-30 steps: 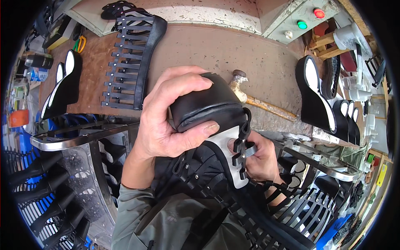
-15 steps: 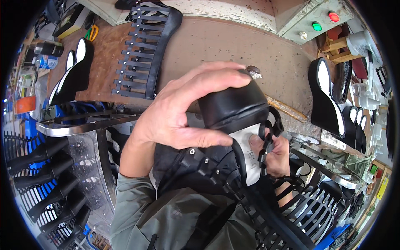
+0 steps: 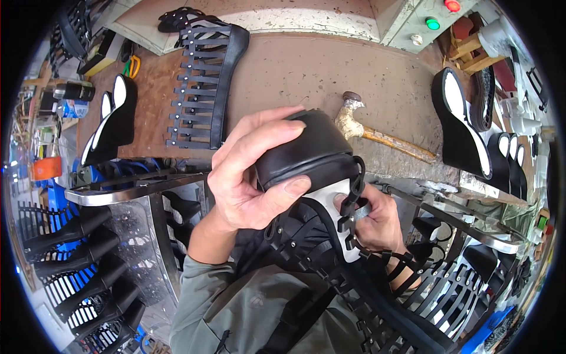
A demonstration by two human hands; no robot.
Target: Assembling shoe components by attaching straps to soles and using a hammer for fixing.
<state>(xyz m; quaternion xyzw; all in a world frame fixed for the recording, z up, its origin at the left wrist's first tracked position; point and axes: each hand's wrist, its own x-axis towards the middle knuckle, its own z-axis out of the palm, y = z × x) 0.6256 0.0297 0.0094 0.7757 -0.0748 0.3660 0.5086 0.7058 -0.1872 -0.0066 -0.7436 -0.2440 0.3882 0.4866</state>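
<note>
In front of my chest I hold a black strappy boot (image 3: 309, 147) bottom-up, its rounded black heel end raised. My left hand (image 3: 250, 171) wraps that end, fingers over the top and thumb along the near side. Below it shows a bare white strip of the underside. On the right, my right hand (image 3: 380, 221) grips the boot by the straps, its thumb on the white strip. A small grey object (image 3: 363, 210) shows at its fingers; its kind I cannot make out. The studded straps and shaft hang over my lap. Beyond lies a hammer (image 3: 367, 131) on the bench.
Another strappy boot (image 3: 200, 88) lies on the bench (image 3: 295, 65). Black-and-white wedge soles (image 3: 115, 127) stand left, others (image 3: 460, 133) right. Metal-railed racks (image 3: 132, 194) with several boots flank me. A panel with a green button (image 3: 433, 23) stands at the back.
The boot and both hands have shifted left and slightly down in the picture, uncovering the hammer's head. The view itself has shifted a little. Both hands keep hold of the boot.
</note>
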